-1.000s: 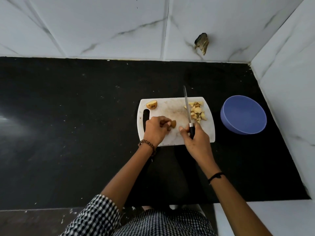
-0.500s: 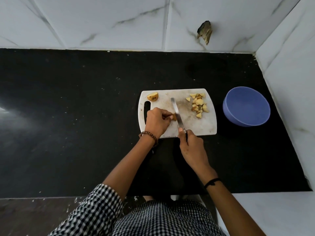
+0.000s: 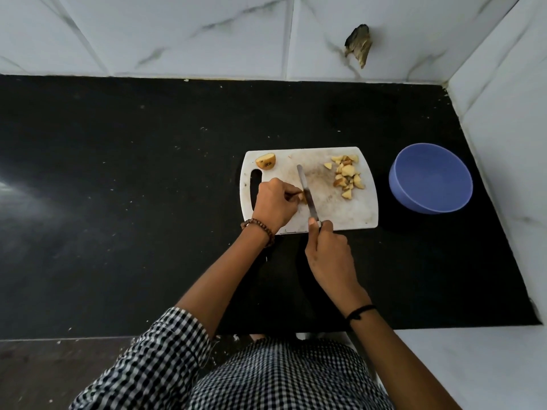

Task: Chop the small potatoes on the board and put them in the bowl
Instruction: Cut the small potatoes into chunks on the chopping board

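Mostly hidden under the left hand (image 3: pixel 273 204), near the middle of the cutting board (image 3: pixel 340 213): the potato piece (image 3: pixel 302 197), pinched by curled fingertips, with only a brown edge in sight. Hidden inside the right hand (image 3: pixel 328 247): the handle of the knife (image 3: pixel 307 193), gripped in a closed fist at the near edge of the board. Blade pointing away and slightly left, touching the pinched piece on its right side. At the far left corner, a half potato (image 3: pixel 265 161); at the far right, a heap of chopped pieces (image 3: pixel 346 177). Just right of the board on the black bench (image 3: pixel 118 202), a blue bowl (image 3: pixel 430 179), inside hard to judge.
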A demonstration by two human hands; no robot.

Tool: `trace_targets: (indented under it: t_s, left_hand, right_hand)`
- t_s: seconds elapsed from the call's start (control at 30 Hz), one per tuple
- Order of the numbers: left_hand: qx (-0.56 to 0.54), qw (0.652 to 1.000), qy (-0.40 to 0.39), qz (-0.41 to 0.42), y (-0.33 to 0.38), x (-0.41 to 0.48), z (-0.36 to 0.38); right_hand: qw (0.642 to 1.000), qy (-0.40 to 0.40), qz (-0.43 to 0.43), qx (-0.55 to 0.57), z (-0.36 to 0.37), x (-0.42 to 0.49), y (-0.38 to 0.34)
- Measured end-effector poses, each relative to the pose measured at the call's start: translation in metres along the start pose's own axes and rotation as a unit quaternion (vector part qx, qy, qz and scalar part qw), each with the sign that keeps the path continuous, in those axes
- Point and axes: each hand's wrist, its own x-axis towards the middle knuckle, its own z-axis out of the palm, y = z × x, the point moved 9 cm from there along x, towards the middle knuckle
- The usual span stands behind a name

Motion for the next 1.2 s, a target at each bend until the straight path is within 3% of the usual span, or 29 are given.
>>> trace_targets:
  t_s: [0.23,0.6,1.2]
  left_hand:
    - [0.014,1.0,-0.012,0.01,0.005,0.005,0.001]
    - [0.011,0.999,-0.025,0.019,0.007,0.009,0.0]
    - [0.012,1.0,-0.01,0.02,0.011,0.005,0.0]
  right_hand:
    - [0.999,-0.006,0.031,-0.018,0.006,0.006,-0.003]
    - [0.991,-0.089,0.082,0.061,0.011,0.014,0.003]
    - [0.995,-0.086,0.054,0.005,0.011,0.007,0.002]
